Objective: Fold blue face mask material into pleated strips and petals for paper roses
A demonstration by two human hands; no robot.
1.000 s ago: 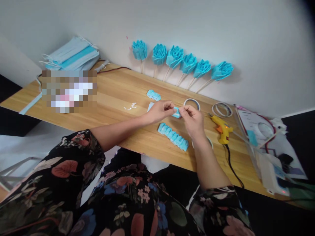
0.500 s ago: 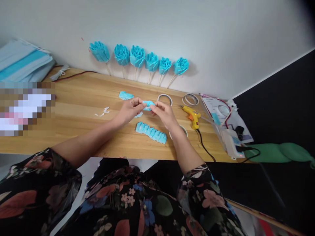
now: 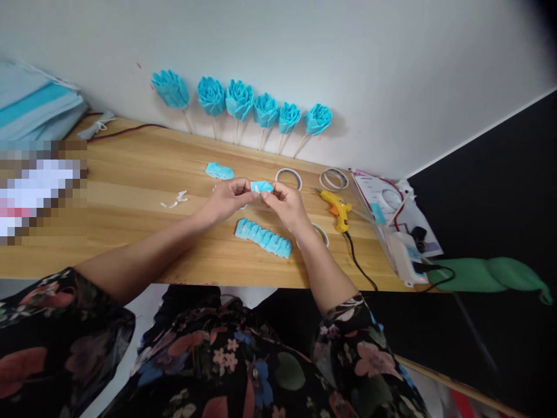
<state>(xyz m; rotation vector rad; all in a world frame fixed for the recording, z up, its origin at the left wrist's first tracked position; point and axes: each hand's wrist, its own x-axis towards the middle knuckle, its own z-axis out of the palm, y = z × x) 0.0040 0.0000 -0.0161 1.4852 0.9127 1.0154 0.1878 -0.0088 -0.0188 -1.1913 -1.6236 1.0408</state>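
A small folded piece of blue crepe paper [image 3: 264, 187] with a white patch on it is held up between both hands above the table. My left hand [image 3: 227, 197] pinches its left end between thumb and fingers. On the right end, my right hand [image 3: 286, 204] grips it, the thumb at the lower edge. Just below the hands lies an overlapping row of folded blue pieces [image 3: 263, 238]. A shorter stack of blue pieces [image 3: 219, 170] sits behind the left hand. Another scrap under the hands is mostly hidden.
Several blue paper roses [image 3: 239, 100] on sticks lean against the wall. A yellow glue gun [image 3: 337, 209] and tape rolls [image 3: 334, 179] lie right, near a power strip [image 3: 404, 258]. White strips [image 3: 177, 199] lie left. Blue and white sheets [image 3: 37, 110] stand at far left.
The folded piece has turned in my fingers, showing a pointed right end and more of its face. Both hands have shifted slightly. The whole view has moved a little.
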